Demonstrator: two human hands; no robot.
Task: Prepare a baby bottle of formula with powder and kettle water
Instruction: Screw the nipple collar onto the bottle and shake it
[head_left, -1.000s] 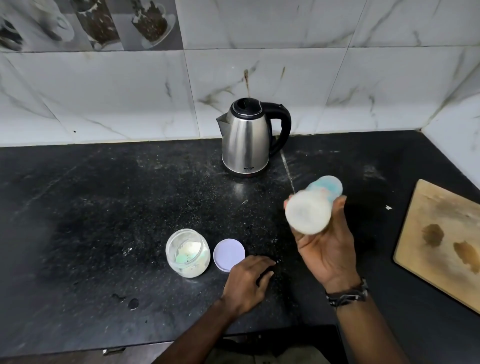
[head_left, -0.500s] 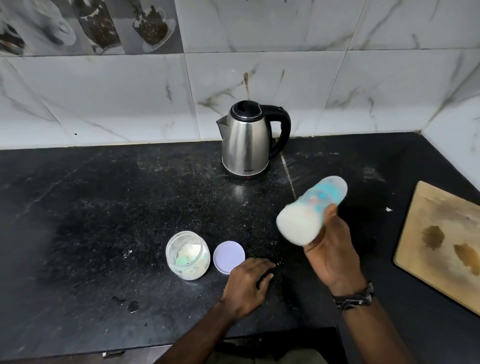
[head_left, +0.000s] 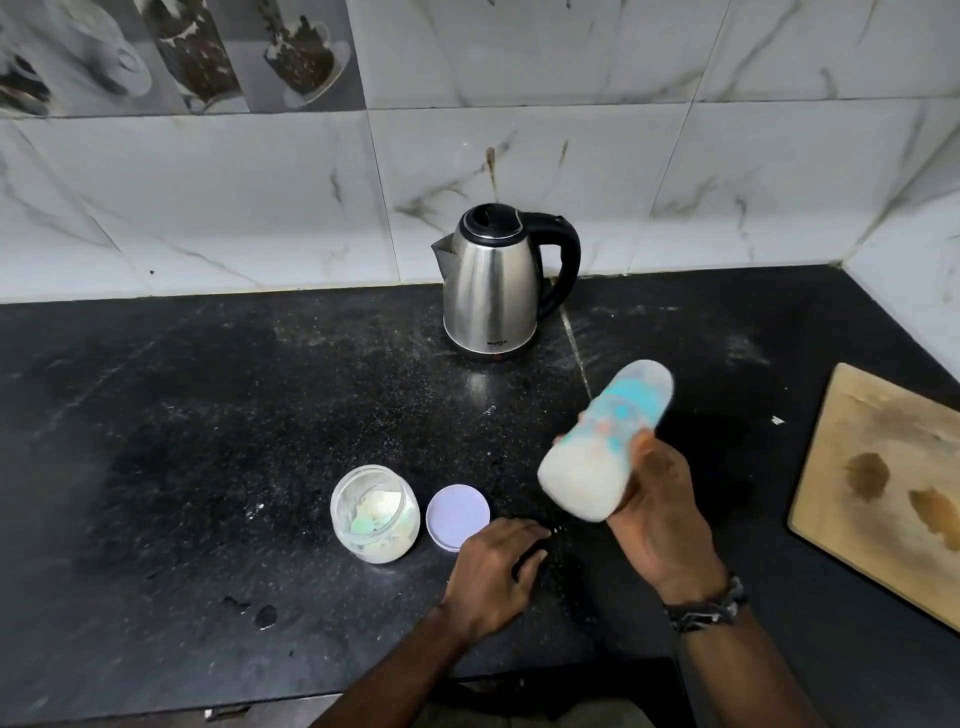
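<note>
Right hand (head_left: 655, 512) grips tilted bottle (head_left: 602, 441); left hand (head_left: 493, 569) rests on counter (head_left: 208, 441).

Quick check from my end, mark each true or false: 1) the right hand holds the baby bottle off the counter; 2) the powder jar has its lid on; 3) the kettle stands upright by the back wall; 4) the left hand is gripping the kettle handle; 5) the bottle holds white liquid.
1) True: the right hand grips the baby bottle, tilted in the air.
2) False: the powder jar is open, and its lid lies beside it on the counter.
3) True: the kettle stands upright near the tiled wall.
4) False: the left hand rests on the counter by the lid, far from the kettle.
5) True: white liquid fills the bottle's lower end.
</note>
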